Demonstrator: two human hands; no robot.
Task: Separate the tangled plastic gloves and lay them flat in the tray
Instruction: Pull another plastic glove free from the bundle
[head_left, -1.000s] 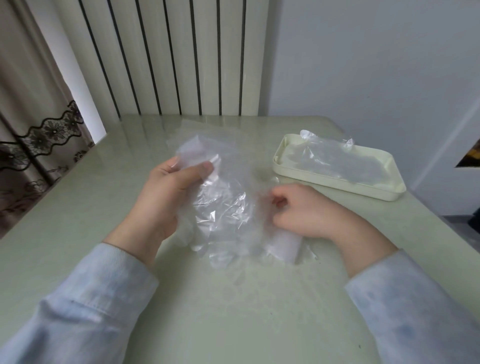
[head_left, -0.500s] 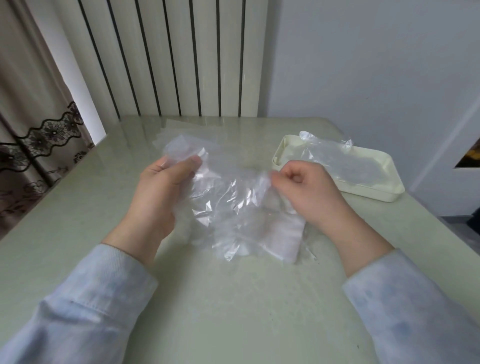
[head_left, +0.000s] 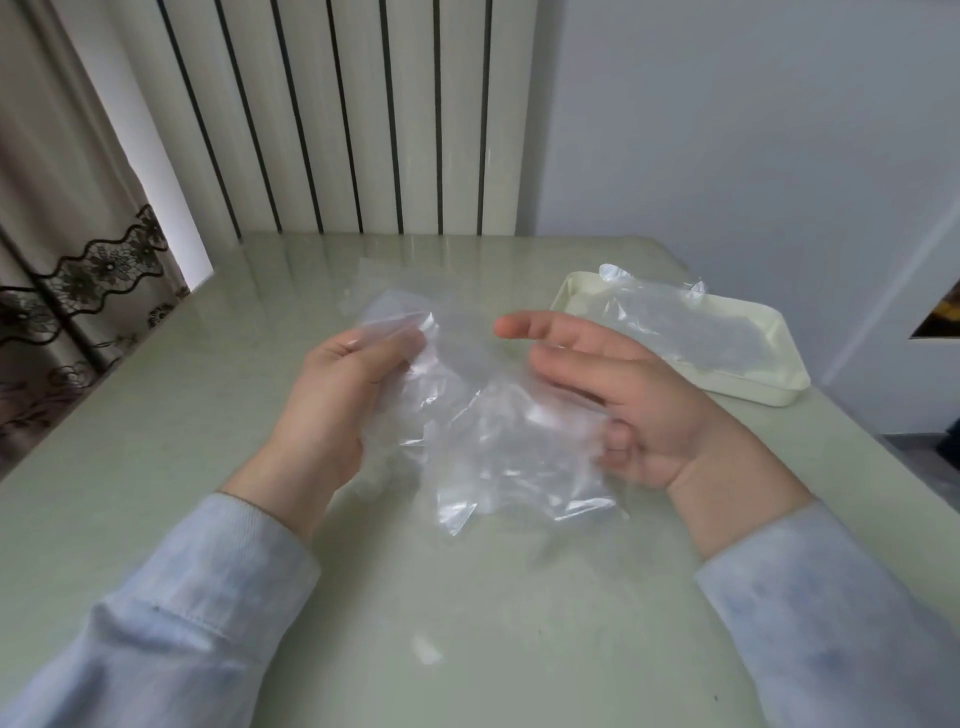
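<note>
Left hand curled, thumb and fingers pinching the plastic gloves — right hand spread, fingers straight, palm facing left.

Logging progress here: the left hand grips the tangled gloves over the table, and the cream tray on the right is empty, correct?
No, the tray is not empty: the head view shows a clear glove lying in it. The left hand does grip the tangled gloves over the table.

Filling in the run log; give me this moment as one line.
left hand: grips gloves | right hand: open, at gloves | tray: glove inside
</note>
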